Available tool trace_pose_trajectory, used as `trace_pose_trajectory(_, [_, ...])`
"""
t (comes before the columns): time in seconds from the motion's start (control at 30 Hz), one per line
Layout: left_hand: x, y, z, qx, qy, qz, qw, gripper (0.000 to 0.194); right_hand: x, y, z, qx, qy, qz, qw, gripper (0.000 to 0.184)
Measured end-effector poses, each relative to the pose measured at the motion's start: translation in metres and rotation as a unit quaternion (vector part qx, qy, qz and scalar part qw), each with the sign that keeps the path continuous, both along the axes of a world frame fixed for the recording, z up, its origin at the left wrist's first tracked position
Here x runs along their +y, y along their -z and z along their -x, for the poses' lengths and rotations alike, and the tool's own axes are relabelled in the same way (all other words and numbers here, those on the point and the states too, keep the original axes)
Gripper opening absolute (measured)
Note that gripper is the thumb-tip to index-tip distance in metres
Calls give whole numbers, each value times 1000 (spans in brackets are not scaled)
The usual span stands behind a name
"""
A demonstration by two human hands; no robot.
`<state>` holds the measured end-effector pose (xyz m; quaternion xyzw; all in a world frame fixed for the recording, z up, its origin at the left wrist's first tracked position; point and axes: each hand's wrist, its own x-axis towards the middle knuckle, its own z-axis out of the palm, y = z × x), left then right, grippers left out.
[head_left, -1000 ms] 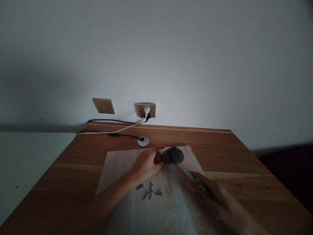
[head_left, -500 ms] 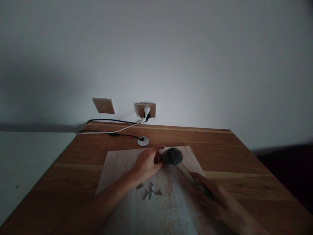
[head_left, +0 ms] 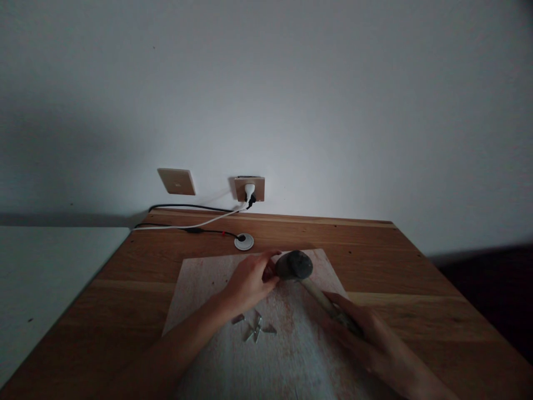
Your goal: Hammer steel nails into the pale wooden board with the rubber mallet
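My right hand point(head_left: 361, 333) is wrapped round the wooden handle of a hammer point(head_left: 296, 266), whose dark round head hovers over the far part of a pale board point(head_left: 200, 294). My left hand point(head_left: 250, 280) sits on the board right beside the hammer head, fingers pinched together on something small that I cannot make out. Several short metal nails point(head_left: 255, 328) lie loose on the board just behind my left wrist.
The board rests on a wooden table point(head_left: 395, 261) against a white wall. A white grommet point(head_left: 244, 241) with a black cable sits behind the board. A wall socket point(head_left: 249, 189) holds a white plug, with a switch plate point(head_left: 176, 180) to its left. A white surface point(head_left: 41, 278) adjoins the table's left edge.
The hammer head has bobbed slightly over the same spot. My hands stay where they were.
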<state>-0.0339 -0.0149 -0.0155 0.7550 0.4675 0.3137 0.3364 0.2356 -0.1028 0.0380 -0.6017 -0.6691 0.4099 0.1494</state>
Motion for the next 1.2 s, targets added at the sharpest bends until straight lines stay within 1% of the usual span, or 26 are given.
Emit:
trace_pose_trajectory(0.1, [0, -5, 1, 5, 8, 6, 1000, 47, 2, -4, 3, 29, 11, -17, 999, 67])
trace_pose_trajectory(0.17, [-1, -13, 4, 37, 10, -15, 999, 40, 3, -3, 2, 52, 20, -27, 998, 66])
trace_pose_trajectory(0.27, [-7, -31, 14, 117, 14, -85, 989, 22, 4, 1, -1, 71, 32, -53, 996, 63])
trace_pose_trajectory(0.33, [-15, -45, 23, 164, 36, -97, 981, 11, 4, 4, -3, 65, 47, -73, 994, 62])
trace_pose_trajectory(0.43, [-35, -60, 32, 234, 101, -63, 965, 8, 4, 6, -1, 55, 51, -69, 995, 60])
trace_pose_trajectory(0.53, [-55, -67, 34, 302, 144, -53, 941, 13, 3, 5, 3, 58, 38, -55, 996, 57])
trace_pose_trajectory(0.6, [-62, -68, 32, 325, 146, -51, 933, 14, 3, 4, 6, 62, 25, -38, 997, 54])
trace_pose_trajectory(0.67, [-65, -66, 29, 334, 138, -46, 931, 13, 3, 4, 6, 60, 14, -21, 998, 51])
trace_pose_trajectory(0.83, [-62, -56, 26, 333, 117, -47, 935, 9, 3, 2, 7, 34, 10, -38, 999, 50])
trace_pose_trajectory(0.93, [-60, -49, 27, 335, 107, -54, 934, 3, 2, -1, 8, 35, 6, -23, 999, 48])
trace_pose_trajectory(1.0, [-60, -47, 27, 336, 108, -51, 934, 4, 1, -1, 10, 38, 13, -22, 999, 47])
trace_pose_trajectory(1.1, [-59, -47, 26, 334, 104, -31, 936, 8, 1, 1, 10, 42, 21, -33, 998, 44])
trace_pose_trajectory(1.2, [-54, -48, 26, 310, 93, 6, 946, 10, 1, 6, 10, 47, 22, -43, 998, 43])
